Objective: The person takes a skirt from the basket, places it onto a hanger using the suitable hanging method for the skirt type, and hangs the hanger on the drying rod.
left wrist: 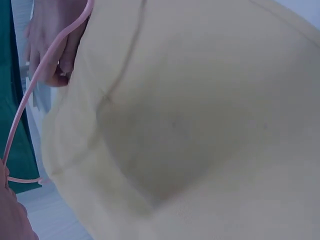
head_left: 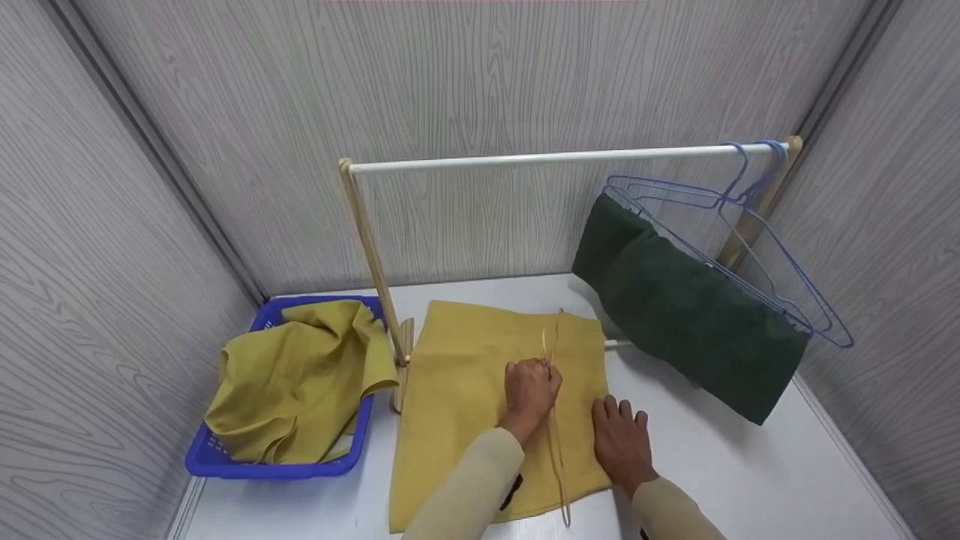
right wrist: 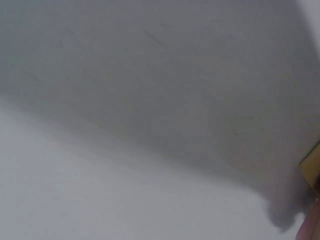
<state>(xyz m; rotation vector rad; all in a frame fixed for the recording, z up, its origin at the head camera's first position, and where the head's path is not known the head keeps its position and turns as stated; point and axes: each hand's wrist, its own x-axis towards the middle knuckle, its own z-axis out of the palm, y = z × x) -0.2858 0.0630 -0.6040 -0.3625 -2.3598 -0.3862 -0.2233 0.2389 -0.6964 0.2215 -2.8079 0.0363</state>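
Observation:
A yellow cloth (head_left: pixel 457 390) lies spread flat on the white table. Over its right part is a thin, orange-pink wire hanger (head_left: pixel 562 480), seen nearly edge-on, its lower end reaching past the cloth's near edge. My left hand (head_left: pixel 531 386) grips the hanger with curled fingers; in the left wrist view the pink hanger wire (left wrist: pixel 42 60) runs up from that hand. At the cloth's right edge my right hand (head_left: pixel 622 439) rests palm down, fingers loosely spread. The right wrist view shows mostly table, with a fingertip and a yellow cloth corner (right wrist: pixel 312 170).
At left a blue basket (head_left: pixel 262 471) holds a crumpled yellow cloth (head_left: pixel 300 375). Behind stands a rack with a white rail (head_left: pixel 525 159) and wooden posts. Blue hangers (head_left: pixel 739 199) hang at its right end, with a dark green cloth (head_left: pixel 675 307) on them. Grey panels surround the table.

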